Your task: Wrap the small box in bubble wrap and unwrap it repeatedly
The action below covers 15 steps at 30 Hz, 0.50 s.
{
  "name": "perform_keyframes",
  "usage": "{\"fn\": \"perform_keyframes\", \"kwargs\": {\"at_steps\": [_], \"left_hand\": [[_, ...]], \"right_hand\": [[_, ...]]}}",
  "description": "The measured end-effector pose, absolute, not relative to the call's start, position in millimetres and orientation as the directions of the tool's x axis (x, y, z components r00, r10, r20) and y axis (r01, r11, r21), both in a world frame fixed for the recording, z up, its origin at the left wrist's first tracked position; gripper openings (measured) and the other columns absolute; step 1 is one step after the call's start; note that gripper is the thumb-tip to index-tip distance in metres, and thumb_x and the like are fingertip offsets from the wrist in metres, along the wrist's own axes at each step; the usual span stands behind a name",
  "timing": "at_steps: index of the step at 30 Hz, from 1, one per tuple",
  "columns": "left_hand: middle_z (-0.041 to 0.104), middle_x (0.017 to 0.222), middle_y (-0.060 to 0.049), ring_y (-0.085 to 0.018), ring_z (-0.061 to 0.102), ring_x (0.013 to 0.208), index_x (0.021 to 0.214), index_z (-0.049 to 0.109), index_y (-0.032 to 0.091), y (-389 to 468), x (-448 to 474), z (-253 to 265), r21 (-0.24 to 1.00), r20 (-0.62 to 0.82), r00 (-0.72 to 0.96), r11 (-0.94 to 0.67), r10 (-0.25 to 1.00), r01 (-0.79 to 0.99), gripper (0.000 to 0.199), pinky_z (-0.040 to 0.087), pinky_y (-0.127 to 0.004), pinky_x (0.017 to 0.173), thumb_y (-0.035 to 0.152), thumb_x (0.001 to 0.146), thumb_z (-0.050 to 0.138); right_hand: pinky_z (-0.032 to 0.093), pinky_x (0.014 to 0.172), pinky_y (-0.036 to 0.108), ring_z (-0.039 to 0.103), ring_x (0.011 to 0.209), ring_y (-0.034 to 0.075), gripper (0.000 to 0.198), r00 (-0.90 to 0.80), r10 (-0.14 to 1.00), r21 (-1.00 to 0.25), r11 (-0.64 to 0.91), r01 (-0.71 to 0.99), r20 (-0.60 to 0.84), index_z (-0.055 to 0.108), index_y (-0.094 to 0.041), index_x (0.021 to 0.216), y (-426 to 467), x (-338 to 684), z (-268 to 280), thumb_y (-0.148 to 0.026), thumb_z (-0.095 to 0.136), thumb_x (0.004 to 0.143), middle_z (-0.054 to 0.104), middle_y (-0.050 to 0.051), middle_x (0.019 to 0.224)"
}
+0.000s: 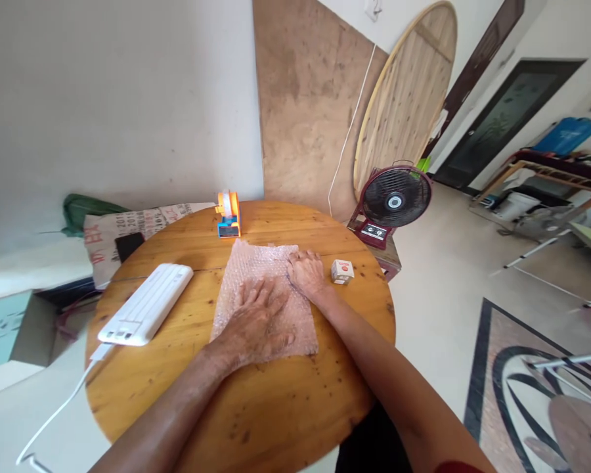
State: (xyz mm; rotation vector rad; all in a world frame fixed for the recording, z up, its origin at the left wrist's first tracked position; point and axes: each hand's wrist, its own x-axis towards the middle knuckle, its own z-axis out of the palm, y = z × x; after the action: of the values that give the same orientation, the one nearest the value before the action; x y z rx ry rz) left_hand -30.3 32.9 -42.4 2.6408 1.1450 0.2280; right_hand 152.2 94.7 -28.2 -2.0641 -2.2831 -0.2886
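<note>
A sheet of clear bubble wrap lies flat on the round wooden table, its long sides running away from me. My left hand rests palm down on its lower middle, fingers spread. At the sheet's upper right edge is my right hand, its fingers curled in against the wrap; the fingertips are partly hidden. A small white box with a red mark sits just right of my right hand, apart from it. Beyond the wrap stands an orange and blue tape dispenser with a roll on it.
On the table's left is a white power bank-like device with a white cable hanging over the edge. A dark red fan stands on a stool beyond the right edge. Printed sacking lies behind the table's left side.
</note>
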Motion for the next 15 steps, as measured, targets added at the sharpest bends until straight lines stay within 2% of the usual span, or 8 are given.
{"fn": "perform_keyframes", "kwargs": {"at_steps": [5, 15], "left_hand": [[0.018, 0.156, -0.016, -0.039, 0.009, 0.144, 0.145, 0.036, 0.024, 29.3, -31.0, -45.0, 0.306, 0.056, 0.700, -0.680, 0.712, 0.667, 0.078, 0.003, -0.061, 0.113, 0.066, 0.079, 0.047], [0.024, 0.154, -0.018, -0.041, 0.013, 0.143, 0.146, 0.032, 0.023, 30.3, -34.2, -43.5, 0.335, 0.061, 0.724, -0.697, 0.687, 0.634, 0.079, 0.005, -0.065, 0.110, 0.064, 0.080, 0.047]], "right_hand": [[0.037, 0.092, 0.037, 0.053, 0.107, 0.026, 0.032, -0.111, 0.987, 0.132, 0.095, 0.987, 0.120, 0.063, -0.015, 0.110, 94.1, 148.5, -21.5, -0.025, 0.038, 0.093, 0.065, 0.014, 0.113], [0.039, 0.091, 0.034, 0.057, 0.108, 0.025, 0.032, -0.032, 0.998, 0.143, 0.025, 0.989, 0.048, 0.061, -0.017, 0.116, 79.1, 141.4, -6.5, -0.027, 0.043, 0.092, 0.065, 0.014, 0.116]]}}
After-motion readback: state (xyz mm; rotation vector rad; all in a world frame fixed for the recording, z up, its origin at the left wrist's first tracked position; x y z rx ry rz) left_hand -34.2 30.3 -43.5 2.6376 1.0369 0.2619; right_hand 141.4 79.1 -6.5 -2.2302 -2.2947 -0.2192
